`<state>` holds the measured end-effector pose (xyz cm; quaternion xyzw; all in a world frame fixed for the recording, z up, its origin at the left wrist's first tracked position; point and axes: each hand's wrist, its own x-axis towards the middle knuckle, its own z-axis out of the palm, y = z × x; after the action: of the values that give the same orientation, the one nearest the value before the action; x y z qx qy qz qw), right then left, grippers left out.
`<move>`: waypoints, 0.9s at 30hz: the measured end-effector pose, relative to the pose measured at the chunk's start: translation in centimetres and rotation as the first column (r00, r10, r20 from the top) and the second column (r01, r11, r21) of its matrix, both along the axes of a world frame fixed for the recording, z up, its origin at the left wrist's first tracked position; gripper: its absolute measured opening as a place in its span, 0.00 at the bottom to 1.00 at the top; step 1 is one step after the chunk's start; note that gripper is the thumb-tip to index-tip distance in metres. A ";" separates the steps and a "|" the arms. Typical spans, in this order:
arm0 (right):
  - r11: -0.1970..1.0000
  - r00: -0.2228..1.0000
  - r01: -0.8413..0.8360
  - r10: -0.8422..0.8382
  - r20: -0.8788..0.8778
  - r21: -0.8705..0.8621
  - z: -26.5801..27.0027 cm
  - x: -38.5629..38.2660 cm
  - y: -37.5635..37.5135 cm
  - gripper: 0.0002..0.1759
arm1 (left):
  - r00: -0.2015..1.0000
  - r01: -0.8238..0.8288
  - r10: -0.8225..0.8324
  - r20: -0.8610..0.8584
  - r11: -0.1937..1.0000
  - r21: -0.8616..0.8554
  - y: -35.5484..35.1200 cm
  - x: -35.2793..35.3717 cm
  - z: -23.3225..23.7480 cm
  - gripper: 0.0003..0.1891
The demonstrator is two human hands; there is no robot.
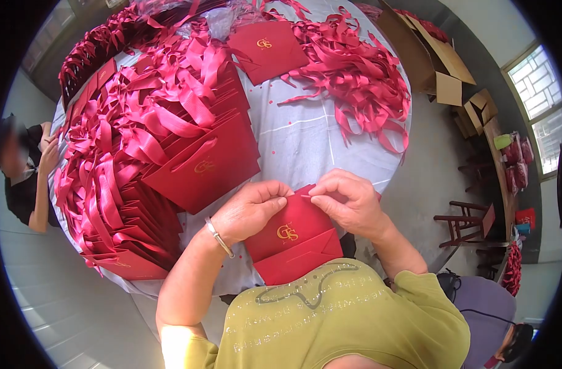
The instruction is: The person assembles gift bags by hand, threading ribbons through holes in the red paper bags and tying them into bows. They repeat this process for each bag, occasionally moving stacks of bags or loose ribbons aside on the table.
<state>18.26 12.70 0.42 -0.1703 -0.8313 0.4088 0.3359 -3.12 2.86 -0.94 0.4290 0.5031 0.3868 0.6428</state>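
A flat red paper bag with a gold logo lies at the table's near edge, its folded bottom toward my body. My left hand, with a bangle at the wrist, pinches at the bag's top edge; what its fingertips hold is too small to name. My right hand is closed at the same edge, thumb and finger pinching a small pale piece that I cannot make out. The two hands are a short gap apart.
Rows of red bags with pink ribbons fill the table's left side. Loose ribbons lie at the back right beside another flat bag. One person is at the left, another at the lower right. Cardboard boxes stand beyond.
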 end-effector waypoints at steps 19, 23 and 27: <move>0.729 0.955 -0.049 -0.166 0.246 0.682 -0.5 -1.3 -2.8 0.08 | 0.978 -0.022 0.041 -0.203 0.995 0.096 -0.2 1.2 1.0 0.11; 0.934 0.975 -0.019 -0.063 0.215 0.357 0.3 -1.6 -1.9 0.07 | 0.967 -0.044 0.072 -0.246 0.992 0.119 -0.4 1.5 1.6 0.10; 0.992 0.980 -0.115 0.121 0.155 -0.051 1.5 -1.4 0.8 0.09 | 0.965 -0.081 0.128 -0.228 0.976 0.203 -1.0 2.1 1.1 0.08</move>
<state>16.85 13.48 1.91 -0.1595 -0.8553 0.4303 0.2404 -1.04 1.89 0.18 0.5052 0.5593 0.4124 0.5117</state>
